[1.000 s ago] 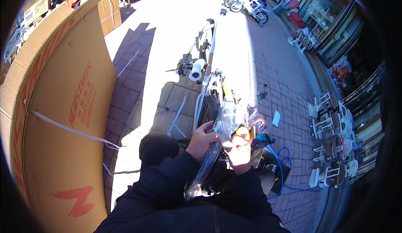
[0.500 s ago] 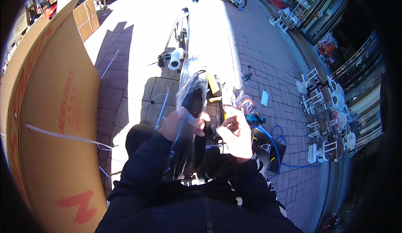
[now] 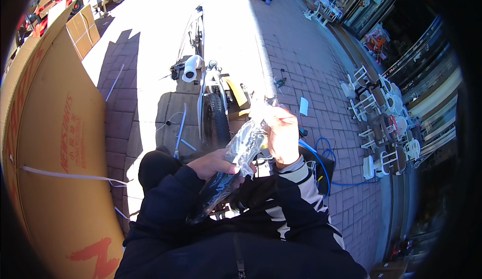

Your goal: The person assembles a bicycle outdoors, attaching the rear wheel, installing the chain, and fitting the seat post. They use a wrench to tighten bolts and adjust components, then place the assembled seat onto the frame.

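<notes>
left hand (image 3: 215, 164) gripping, right hand (image 3: 283, 136) pinching clear crinkled plastic bag (image 3: 247, 143) | long dark item (image 3: 215, 191) lying inside, seemingly not yet unbagged

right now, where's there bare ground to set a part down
Bare brick paving shows between the white sheet and the white-framed seats, above the blue hose, and farther up, between the sunlit ground and the shop step. It is crowded around the knobbly tyre and yellow strip, where your left hand and right hand hold the clear plastic bag.
</notes>
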The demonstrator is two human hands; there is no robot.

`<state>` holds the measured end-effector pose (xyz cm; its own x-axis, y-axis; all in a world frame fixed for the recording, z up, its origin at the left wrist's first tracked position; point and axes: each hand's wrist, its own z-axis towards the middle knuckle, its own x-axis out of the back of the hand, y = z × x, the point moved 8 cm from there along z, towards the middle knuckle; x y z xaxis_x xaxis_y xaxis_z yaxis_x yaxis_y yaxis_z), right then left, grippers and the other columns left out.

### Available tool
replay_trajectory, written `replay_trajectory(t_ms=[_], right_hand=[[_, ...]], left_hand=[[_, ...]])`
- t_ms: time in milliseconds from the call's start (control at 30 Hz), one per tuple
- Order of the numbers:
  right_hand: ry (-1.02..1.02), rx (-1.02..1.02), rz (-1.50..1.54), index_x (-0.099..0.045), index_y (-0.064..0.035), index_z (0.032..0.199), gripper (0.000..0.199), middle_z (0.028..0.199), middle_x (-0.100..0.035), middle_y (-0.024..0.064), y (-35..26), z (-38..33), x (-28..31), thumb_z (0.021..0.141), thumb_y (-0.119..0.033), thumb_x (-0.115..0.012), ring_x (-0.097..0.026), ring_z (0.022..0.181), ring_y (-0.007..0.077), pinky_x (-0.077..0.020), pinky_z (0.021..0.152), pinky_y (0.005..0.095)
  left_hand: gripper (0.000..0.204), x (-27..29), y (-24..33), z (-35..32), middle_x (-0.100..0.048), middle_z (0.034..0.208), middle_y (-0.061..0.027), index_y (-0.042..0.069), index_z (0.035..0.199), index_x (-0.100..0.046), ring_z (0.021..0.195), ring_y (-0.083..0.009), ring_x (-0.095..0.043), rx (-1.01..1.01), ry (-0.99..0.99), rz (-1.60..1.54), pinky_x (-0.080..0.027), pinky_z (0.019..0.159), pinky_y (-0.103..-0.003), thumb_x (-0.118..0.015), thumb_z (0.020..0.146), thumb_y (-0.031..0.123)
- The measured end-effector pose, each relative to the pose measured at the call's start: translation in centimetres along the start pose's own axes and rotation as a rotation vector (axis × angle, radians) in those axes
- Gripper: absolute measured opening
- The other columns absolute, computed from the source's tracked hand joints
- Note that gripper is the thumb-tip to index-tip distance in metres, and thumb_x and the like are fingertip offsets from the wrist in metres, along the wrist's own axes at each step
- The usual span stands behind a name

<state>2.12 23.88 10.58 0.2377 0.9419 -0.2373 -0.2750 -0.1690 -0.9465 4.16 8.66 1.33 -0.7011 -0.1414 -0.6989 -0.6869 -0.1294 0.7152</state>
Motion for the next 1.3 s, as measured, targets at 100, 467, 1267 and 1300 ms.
replay_trajectory(t_ms=[100, 467, 1267, 1300], right_hand=[[0.078, -0.147, 0.258, -0.069, 0.0078, 0.107, 0.020, 0.097, -0.073, 0.0135, 1.3, 0.7, 1.5, 0.098, -0.007, -0.058, -0.069, 0.090, 0.0197, -0.0547, 0.083, 0.0303], [-0.330, -0.103, -0.383, -0.067, 0.0039, 0.109, 0.023, 0.100, -0.073, 0.0124, 8.0, -1.4, 2.8, 0.096, -0.011, -0.056, -0.070, 0.091, 0.0188, -0.0548, 0.082, 0.0319], [0.088, -0.212, 0.173, -0.066, -0.0018, 0.092, 0.029, 0.085, -0.068, 0.0080, 5.5, -1.8, 4.2, 0.101, -0.029, -0.063, -0.066, 0.081, 0.0190, -0.0515, 0.080, 0.0314], [0.073, -0.253, 0.247, -0.065, -0.0019, 0.094, 0.029, 0.088, -0.070, 0.0102, 4.8, -1.5, 4.9, 0.102, -0.029, -0.061, -0.068, 0.086, 0.0220, -0.0543, 0.082, 0.0351]], left_hand=[[0.062, 0.0, -0.1, 0.0, -0.067, 0.112, -0.0114, -0.003, 0.132, -0.053, 0.091, -0.0176, -0.067, 0.040, 0.036, 0.066, -0.056, 0.084, -0.034, -0.076, 0.083, 0.028], [0.053, 0.0, 0.5, -0.2, -0.069, 0.112, -0.0111, -0.003, 0.124, -0.063, 0.091, -0.0163, -0.066, -0.074, -0.043, 0.239, -0.053, 0.085, -0.030, -0.074, 0.089, 0.035], [0.048, 0.9, -1.9, 0.9, -0.069, 0.119, -0.0133, -0.002, 0.133, -0.055, 0.095, -0.0192, -0.069, 0.047, 0.105, 0.120, -0.055, 0.087, -0.032, -0.051, 0.105, 0.037], [0.048, 0.9, -2.1, 0.8, -0.070, 0.117, -0.0126, -0.002, 0.132, -0.057, 0.095, -0.0185, -0.068, 0.069, 0.107, 0.157, -0.054, 0.088, -0.032, -0.051, 0.105, 0.038]])
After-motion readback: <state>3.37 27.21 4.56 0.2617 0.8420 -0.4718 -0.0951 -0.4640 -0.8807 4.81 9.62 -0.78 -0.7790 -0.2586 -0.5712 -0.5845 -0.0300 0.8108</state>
